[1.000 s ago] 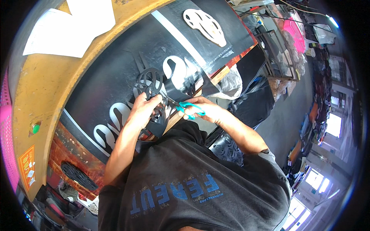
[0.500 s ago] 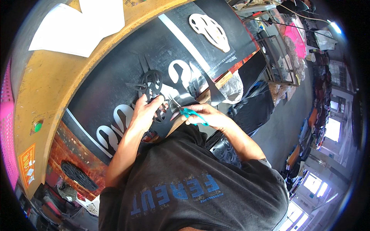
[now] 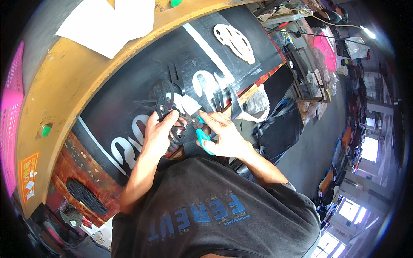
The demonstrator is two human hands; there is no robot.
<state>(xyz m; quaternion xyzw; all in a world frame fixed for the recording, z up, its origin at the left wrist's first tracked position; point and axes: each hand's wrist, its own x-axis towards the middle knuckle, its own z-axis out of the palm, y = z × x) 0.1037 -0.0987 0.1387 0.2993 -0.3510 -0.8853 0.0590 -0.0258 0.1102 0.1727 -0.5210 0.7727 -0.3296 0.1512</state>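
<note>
My left hand point(image 3: 155, 134) is closed on a black cut-out piece point(image 3: 162, 95) with looping strips and oval openings, held above the black sheet. Its lower strips curl beneath my fingers. In my right hand point(image 3: 224, 132) is a pair of scissors point(image 3: 204, 142) with teal handles. The blades point left at the edge of the black piece, close to my left fingertips; whether they are cutting through it I cannot tell. A loose forked black strip point(image 3: 176, 79) lies just beyond the piece.
The black sheet point(image 3: 129, 81) on the table has several cut-out openings showing white. A white pattern plate point(image 3: 234, 43) with oval holes lies at the far right. A yellow machine frame point(image 3: 64, 81) curves along the left and far side. White paper point(image 3: 107, 28) rests on it.
My right hand has turned the scissors, so the handles now hang lower and the blades are nearer the black piece. My left hand keeps its hold, and the piece has tilted slightly.
</note>
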